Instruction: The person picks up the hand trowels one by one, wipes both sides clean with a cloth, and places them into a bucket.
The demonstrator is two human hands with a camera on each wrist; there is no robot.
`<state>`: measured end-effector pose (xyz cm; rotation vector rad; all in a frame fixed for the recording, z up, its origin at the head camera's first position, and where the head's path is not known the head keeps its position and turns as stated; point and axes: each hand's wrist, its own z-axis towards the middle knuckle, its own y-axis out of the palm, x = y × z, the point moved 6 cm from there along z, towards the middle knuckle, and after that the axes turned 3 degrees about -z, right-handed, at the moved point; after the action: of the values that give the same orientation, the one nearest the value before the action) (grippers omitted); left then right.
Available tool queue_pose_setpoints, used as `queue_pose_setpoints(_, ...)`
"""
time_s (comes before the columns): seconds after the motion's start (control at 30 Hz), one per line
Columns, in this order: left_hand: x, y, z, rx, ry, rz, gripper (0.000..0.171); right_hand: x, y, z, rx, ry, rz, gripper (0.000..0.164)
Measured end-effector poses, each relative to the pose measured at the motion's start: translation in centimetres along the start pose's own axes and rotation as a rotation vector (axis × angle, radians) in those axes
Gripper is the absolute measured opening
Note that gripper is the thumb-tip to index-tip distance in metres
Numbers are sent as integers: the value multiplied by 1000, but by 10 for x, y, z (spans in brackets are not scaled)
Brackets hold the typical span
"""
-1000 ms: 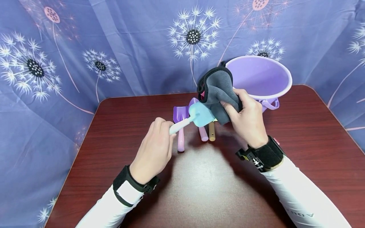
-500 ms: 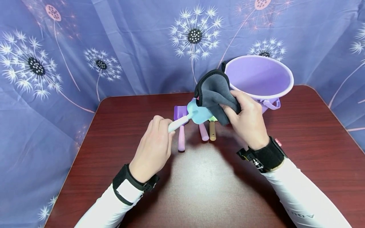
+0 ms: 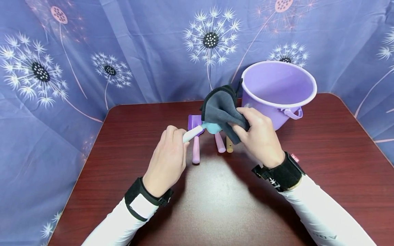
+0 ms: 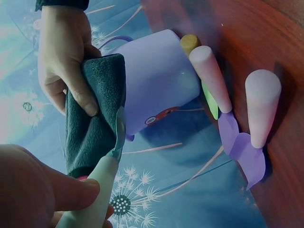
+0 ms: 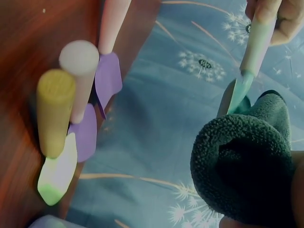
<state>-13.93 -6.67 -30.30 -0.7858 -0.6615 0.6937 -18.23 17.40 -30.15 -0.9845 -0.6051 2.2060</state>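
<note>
In the head view my left hand [image 3: 167,159] grips the pale handle of a small trowel [image 3: 193,133] above the table. Its light blue blade points right, mostly covered by a dark grey cloth [image 3: 220,106] with black edging. My right hand [image 3: 260,136] pinches this cloth between thumb and fingers and holds it against the blade. Seen from the left wrist, the cloth [image 4: 95,114] lies along the blade's far face, while the left thumb presses on the handle. The right wrist view shows the fluffy cloth [image 5: 242,147] bunched over the blade's tip.
Two purple trowels with pink handles [image 3: 196,150] [image 3: 220,143] lie behind the hands. Beside them is a green-bladed trowel with a tan handle [image 3: 229,145]. A purple bucket [image 3: 277,82] stands at the table's back right, before a blue dandelion-print curtain [image 3: 154,51].
My right hand has moved left and slightly down, drawing the cloth over more of the blue blade. My left hand and the trowel have hardly moved.
</note>
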Motion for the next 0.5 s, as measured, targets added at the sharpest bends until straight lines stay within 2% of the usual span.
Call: queue_pose_setpoints(0.5, 2, 8, -1, 21, 11, 20, 25, -15, 17, -9, -120, 28, 64, 27)
